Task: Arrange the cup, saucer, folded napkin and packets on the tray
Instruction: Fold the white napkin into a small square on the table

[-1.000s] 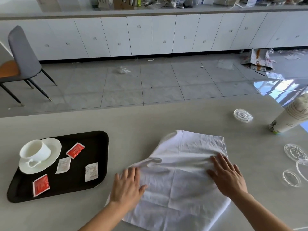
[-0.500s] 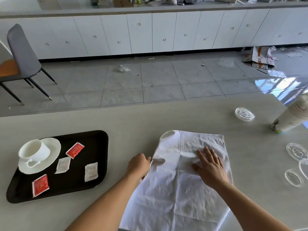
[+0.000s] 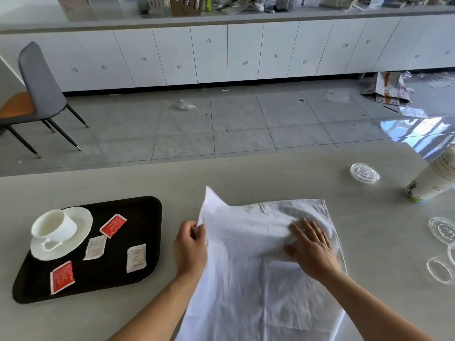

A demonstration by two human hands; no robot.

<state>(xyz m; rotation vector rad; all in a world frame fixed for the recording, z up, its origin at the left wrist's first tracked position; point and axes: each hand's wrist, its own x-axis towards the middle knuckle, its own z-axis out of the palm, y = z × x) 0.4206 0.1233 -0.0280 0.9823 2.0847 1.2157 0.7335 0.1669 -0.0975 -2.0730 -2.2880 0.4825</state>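
A large white napkin (image 3: 261, 286) lies spread on the grey table in front of me. My left hand (image 3: 190, 249) pinches its left edge, and the far left corner stands lifted. My right hand (image 3: 312, 247) lies flat on the cloth, bunching it a little. To the left sits a black tray (image 3: 147, 212). On the tray a white cup (image 3: 53, 223) stands on a white saucer (image 3: 78, 232). Two red packets (image 3: 113, 225) (image 3: 62, 277) and two white packets (image 3: 94, 247) (image 3: 136, 257) lie loose on the tray.
A stack of paper cups (image 3: 433, 178) lies at the right edge. Clear plastic lids (image 3: 364, 173) (image 3: 442, 230) (image 3: 439, 269) are scattered near it. Beyond the table is tiled floor with a grey chair (image 3: 37, 89) at left and white cabinets behind.
My left hand went from lying flat on the napkin to pinching its left edge and lifting the far left corner. My right hand slid farther up the cloth.
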